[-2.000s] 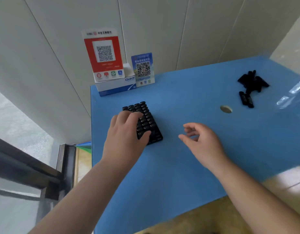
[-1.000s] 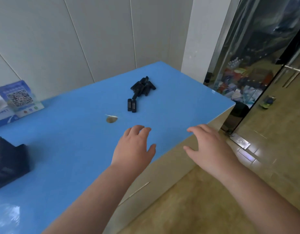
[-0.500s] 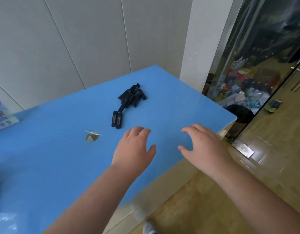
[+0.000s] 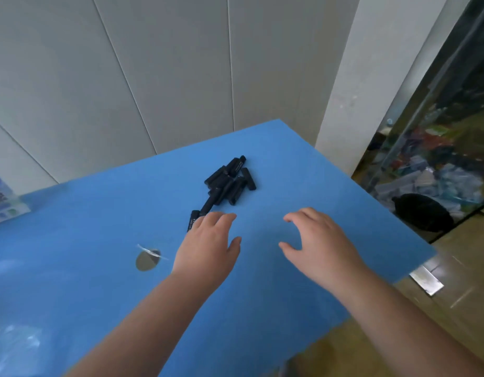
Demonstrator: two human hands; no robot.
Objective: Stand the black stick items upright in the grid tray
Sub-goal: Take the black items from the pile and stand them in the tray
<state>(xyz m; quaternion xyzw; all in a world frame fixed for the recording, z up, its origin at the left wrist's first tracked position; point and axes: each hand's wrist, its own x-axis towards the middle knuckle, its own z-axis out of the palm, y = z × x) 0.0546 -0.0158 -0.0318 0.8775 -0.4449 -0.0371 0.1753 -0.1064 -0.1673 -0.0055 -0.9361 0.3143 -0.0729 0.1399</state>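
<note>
Two hands over the blue counter [image 4: 290,164], holding nothing.
I see left hand [image 4: 208,251] and right hand [image 4: 319,246] fingers spread wide; black sticks [image 4: 230,183] lie piled just beyond them.

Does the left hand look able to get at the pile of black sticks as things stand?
Probably yes. The left hand is open, holds nothing, and its fingers already overlap the nearest stray stick; only bare blue table lies between them and the pile of black sticks.

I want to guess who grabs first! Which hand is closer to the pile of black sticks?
Left. The left hand reaches the pile of black sticks; the right hand hovers farther off.
</note>
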